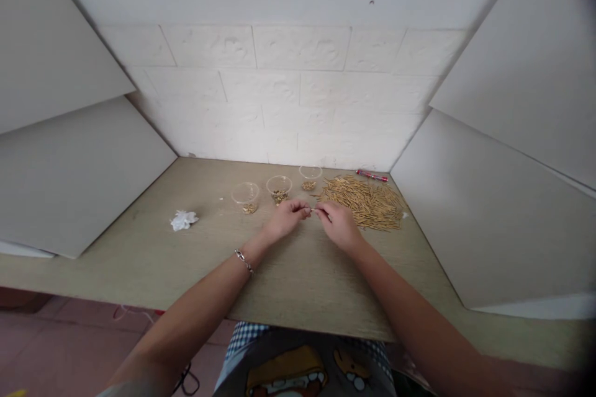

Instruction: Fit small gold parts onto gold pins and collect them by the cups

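My left hand [287, 218] and my right hand [339, 222] meet fingertip to fingertip over the table, both closed in a pinch. Between them is a tiny light-coloured piece, too small to make out. Just right of my right hand spreads a heap of thin golden sticks [372, 201]. Behind my left hand stands a clear cup [279, 185] with small brass-coloured pieces in it. Another clear cup [244, 193], left of it, holds a few golden bits, and a third clear cup [310, 172] at the back holds some too.
A crumpled white tissue [184, 219] lies on the table [153, 248] at the left. A red tube-like object [372, 175] is behind the heap. A white brick-patterned wall [279, 93] closes off the back, with grey-white panels [79, 180] on both sides.
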Demonstrator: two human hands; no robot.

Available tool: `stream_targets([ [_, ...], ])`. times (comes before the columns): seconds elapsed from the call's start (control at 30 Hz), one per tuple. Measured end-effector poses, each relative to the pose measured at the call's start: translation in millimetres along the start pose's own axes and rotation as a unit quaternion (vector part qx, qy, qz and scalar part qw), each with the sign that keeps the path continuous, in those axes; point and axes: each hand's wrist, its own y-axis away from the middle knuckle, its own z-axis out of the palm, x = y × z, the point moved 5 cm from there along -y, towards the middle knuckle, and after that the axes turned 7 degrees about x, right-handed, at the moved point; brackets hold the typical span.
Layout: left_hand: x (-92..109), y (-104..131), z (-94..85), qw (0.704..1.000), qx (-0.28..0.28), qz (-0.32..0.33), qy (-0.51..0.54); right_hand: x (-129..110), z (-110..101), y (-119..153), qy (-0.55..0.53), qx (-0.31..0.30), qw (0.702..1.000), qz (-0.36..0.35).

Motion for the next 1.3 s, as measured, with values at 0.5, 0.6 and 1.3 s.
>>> stream_targets([
  [0.5,8.9,2.9,-2.8,0.992,0.070,0.033,-0.103,5.6,3.5,0.5,-0.057,0.042,0.988,0.136],
  [0.6,6.3,1.8,-1.6,0.995,0.079,0.027,-0.060,7.2,2.4,0.1,-0.096,0.059,0.979,0.170],
  [1.3,-7.5,1.5,3.4,0.987,0.054,-0.087,0.125,15.2,2.1,2.2,-0.028,0.074,0.986,0.147],
])
